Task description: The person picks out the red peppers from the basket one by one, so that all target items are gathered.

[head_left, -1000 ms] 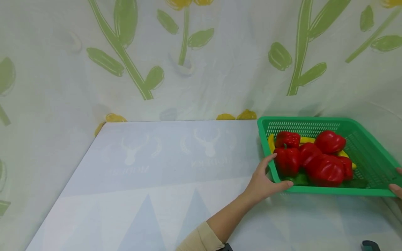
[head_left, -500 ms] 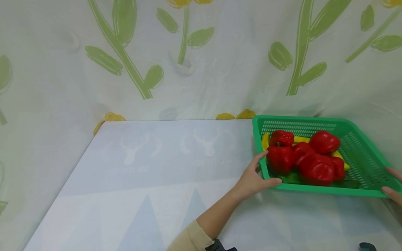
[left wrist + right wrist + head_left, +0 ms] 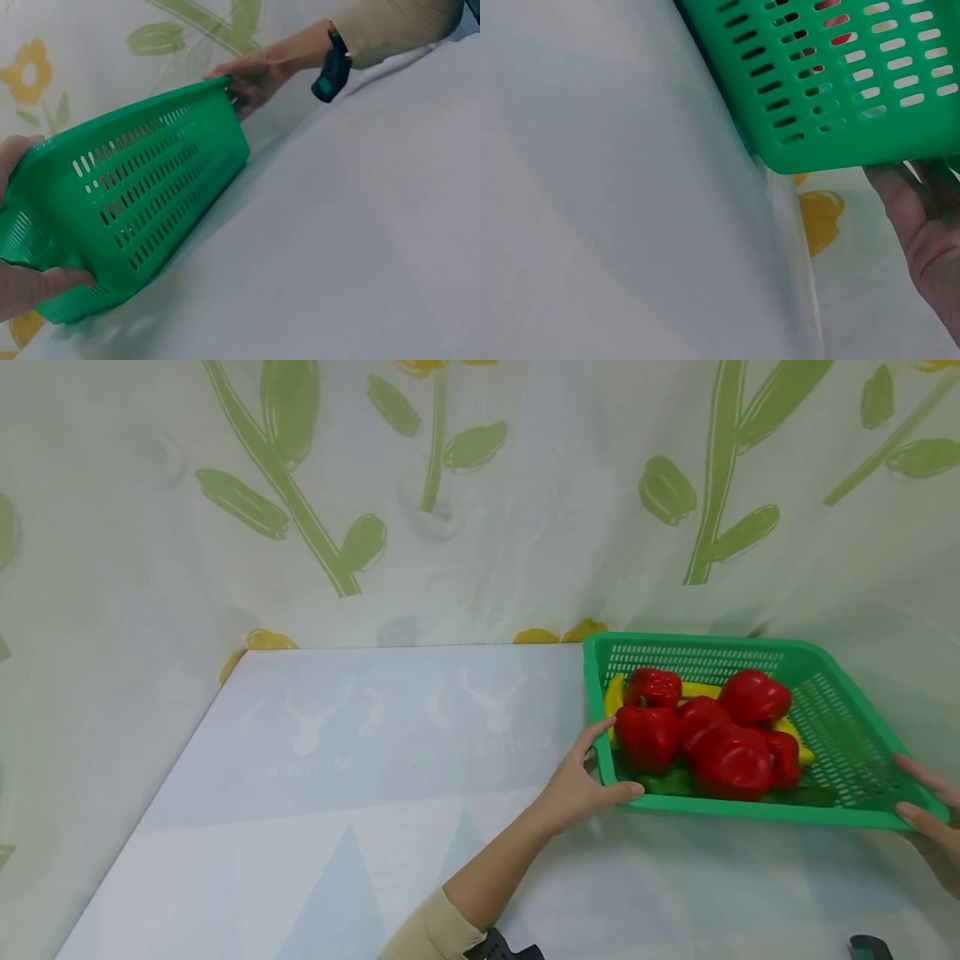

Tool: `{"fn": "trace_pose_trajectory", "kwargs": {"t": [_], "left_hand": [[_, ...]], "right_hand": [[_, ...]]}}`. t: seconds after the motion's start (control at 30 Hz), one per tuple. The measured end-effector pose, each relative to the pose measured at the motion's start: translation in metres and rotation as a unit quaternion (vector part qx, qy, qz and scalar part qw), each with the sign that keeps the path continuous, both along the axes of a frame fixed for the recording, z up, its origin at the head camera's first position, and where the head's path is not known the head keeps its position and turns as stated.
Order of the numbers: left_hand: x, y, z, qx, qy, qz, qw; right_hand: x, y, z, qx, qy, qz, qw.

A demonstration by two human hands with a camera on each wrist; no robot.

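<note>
A green perforated plastic basket (image 3: 750,811) stands at the right of the table in the head view. Several red bell peppers (image 3: 731,764) are heaped in it. Yellow bananas (image 3: 614,697) show at its left and back, and a long green vegetable, like a cucumber (image 3: 802,796), lies along the front. My left hand (image 3: 573,793) grips the left end, thumb over the front corner. At the other end, my right hand (image 3: 941,839) holds the rim near the front corner. In the right wrist view, the right hand's fingers (image 3: 900,199) reach under the basket's end.
The white table (image 3: 360,752) has pale blue triangles and deer prints. A flower-patterned curtain (image 3: 540,527) hangs behind its back edge. Near the bottom right of the head view is a dark, curved object (image 3: 870,946), mostly out of frame. A black strap (image 3: 498,947) sits on my left wrist.
The basket has shifted left with both hands holding it, its contents riding along. More of the right hand has come into the head view.
</note>
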State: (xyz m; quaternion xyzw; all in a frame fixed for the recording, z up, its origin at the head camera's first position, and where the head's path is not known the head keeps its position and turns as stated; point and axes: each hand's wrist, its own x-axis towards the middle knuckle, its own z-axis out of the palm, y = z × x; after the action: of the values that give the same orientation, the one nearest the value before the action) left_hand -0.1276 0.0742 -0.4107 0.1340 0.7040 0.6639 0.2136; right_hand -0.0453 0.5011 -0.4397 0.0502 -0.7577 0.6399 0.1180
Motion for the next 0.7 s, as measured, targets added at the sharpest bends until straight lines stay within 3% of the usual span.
{"fn": "trace_pose_trajectory", "kwargs": {"t": [0.07, 0.13, 0.37, 0.7], "left_hand": [[0.0, -0.001, 0.0, 0.005, -0.001, -0.004, 1.0], [0.0, -0.001, 0.001, 0.008, -0.001, -0.007, 0.9999], [0.0, -0.001, -0.001, 0.013, 0.008, -0.012, 0.9998], [-0.001, -0.002, -0.001, 0.025, 0.007, -0.018, 0.9995]], "right_hand": [[-0.001, 0.001, 0.0, -0.057, 0.019, 0.039, 0.997], [-0.001, 0.0, 0.001, -0.069, 0.032, 0.057, 0.995], [-0.001, -0.003, 0.008, -0.083, 0.045, 0.064, 0.993], [-0.003, -0.002, 0.009, -0.109, 0.024, 0.066, 0.992]]}}
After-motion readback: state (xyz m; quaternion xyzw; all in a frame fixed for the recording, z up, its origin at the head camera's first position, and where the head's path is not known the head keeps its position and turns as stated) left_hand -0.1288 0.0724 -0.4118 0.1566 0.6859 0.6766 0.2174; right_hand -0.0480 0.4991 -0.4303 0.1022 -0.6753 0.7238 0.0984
